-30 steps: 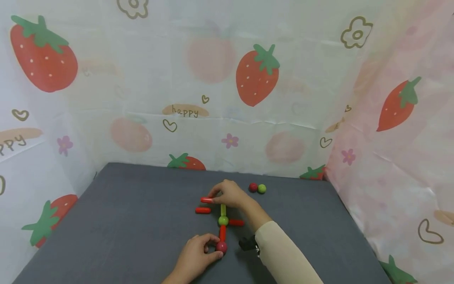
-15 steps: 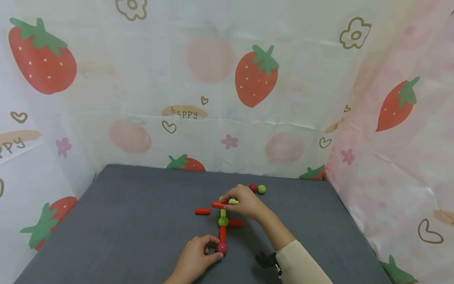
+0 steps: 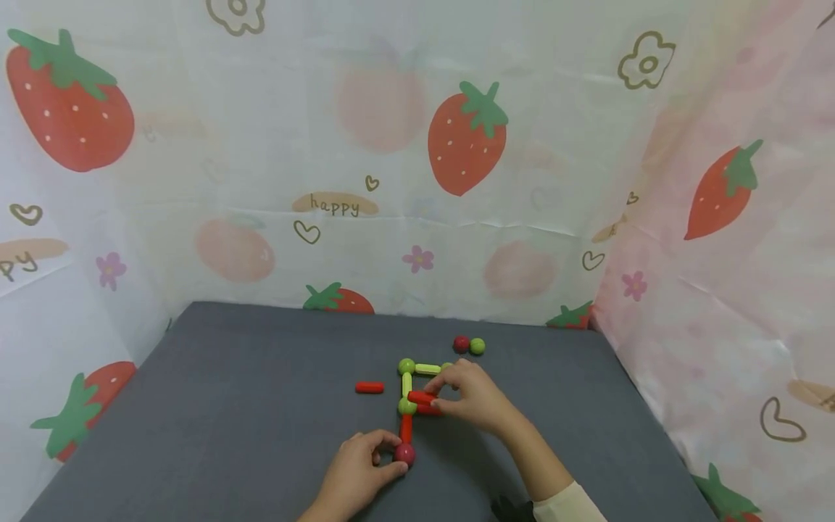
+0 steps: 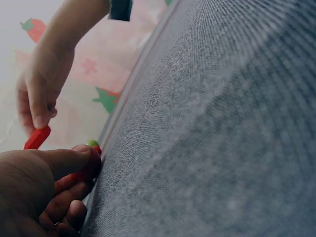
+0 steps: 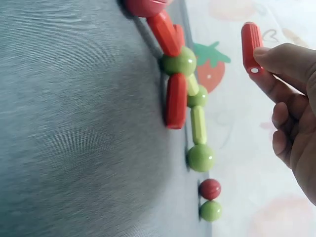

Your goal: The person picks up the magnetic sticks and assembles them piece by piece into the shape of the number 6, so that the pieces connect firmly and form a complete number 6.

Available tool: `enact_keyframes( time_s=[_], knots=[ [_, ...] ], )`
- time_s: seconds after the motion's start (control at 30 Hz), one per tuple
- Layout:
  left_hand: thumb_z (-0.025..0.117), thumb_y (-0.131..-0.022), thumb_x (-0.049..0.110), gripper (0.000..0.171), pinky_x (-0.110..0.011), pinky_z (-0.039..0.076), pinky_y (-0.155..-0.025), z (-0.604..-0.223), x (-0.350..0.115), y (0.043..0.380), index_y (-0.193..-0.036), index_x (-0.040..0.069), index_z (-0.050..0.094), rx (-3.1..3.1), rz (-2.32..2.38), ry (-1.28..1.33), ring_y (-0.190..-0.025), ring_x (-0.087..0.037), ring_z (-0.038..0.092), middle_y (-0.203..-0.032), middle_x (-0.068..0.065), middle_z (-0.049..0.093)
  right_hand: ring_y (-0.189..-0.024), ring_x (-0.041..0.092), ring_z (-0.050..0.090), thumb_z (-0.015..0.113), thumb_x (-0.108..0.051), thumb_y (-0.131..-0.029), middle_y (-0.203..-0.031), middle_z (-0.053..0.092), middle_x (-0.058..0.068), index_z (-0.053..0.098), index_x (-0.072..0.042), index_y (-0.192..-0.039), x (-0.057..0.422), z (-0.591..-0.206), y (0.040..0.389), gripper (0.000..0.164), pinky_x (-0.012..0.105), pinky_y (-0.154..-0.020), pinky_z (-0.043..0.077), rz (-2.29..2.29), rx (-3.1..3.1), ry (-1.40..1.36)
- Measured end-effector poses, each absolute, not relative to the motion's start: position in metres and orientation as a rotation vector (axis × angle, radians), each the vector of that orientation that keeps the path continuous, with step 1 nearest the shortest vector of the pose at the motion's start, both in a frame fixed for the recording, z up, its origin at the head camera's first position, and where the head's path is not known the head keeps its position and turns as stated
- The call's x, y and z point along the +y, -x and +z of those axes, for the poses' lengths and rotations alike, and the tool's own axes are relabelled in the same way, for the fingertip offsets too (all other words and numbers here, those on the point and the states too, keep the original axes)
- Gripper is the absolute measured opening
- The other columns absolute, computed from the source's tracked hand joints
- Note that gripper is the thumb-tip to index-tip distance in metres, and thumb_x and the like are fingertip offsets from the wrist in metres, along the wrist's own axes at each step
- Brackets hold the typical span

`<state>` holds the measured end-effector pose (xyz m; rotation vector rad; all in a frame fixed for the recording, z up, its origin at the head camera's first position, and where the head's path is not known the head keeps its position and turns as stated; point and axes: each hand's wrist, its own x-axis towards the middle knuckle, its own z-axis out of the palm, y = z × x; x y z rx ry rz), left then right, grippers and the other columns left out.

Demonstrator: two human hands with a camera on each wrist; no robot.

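My left hand (image 3: 355, 467) holds a dark red ball (image 3: 404, 454) between thumb and fingers at the near end of a ball-and-stick build. From it a red stick (image 3: 406, 429) leads to a green ball (image 3: 407, 407). Another red stick (image 5: 176, 101) juts rightward from that ball. Farther back, a yellow-green stick (image 3: 407, 384), a green corner ball (image 3: 406, 367), a second yellow-green stick (image 3: 427, 370) and an end green ball (image 5: 201, 158) follow. My right hand (image 3: 476, 399) pinches a loose red stick (image 5: 251, 44), raised off the table and apart from the build in the right wrist view.
One red stick (image 3: 370, 388) lies alone left of the build. A dark red ball (image 3: 461, 344) and a green ball (image 3: 478, 346) sit side by side behind it. Strawberry-print sheets (image 3: 365, 109) border the grey table (image 3: 261, 435).
My right hand has carried the red stick from the far left of the build rightward and nearer, uncovering the green corner ball and far yellow-green stick. The left hand stays on the dark red ball.
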<state>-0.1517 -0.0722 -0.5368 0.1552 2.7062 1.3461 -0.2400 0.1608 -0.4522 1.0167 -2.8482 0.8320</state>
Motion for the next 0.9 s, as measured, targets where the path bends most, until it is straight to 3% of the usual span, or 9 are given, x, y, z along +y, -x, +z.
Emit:
enact_keyframes(
  time_s=[0.3,0.63,0.9],
  knots=[
    [0.087,-0.080,0.040,0.032,-0.031,0.035,-0.061,-0.536,-0.072,0.150,-0.106,0.026,0.075,2.706,1.368,-0.160,-0.073,-0.016,0.047,-0.079,0.005,0.058,-0.086,0.023,0.056,0.083,-0.019,-0.088,-0.094,0.071,-0.017,0.079,-0.026,-0.103,0.177,-0.474,0.224,0.017,0.027,-0.074,0.041,0.895,-2.817,-1.023],
    [0.088,-0.079,0.040,0.032,-0.030,0.035,-0.061,-0.535,-0.072,0.151,-0.105,0.026,0.074,2.717,1.351,-0.156,-0.073,-0.016,0.047,-0.079,0.005,0.058,-0.095,0.019,0.060,0.083,-0.020,-0.088,-0.100,0.071,-0.019,0.077,-0.031,-0.102,0.185,-0.492,0.214,0.019,0.034,-0.084,0.049,1.012,-2.863,-1.034],
    [0.087,-0.079,0.040,0.031,-0.030,0.034,-0.060,-0.535,-0.072,0.150,-0.104,0.026,0.074,2.718,1.360,-0.155,-0.072,-0.016,0.046,-0.079,0.005,0.057,-0.096,0.006,0.058,0.082,-0.024,-0.089,-0.100,0.068,-0.021,0.077,-0.033,-0.102,0.189,-0.506,0.213,0.017,0.029,-0.085,0.048,1.031,-2.928,-1.049]
  ],
)
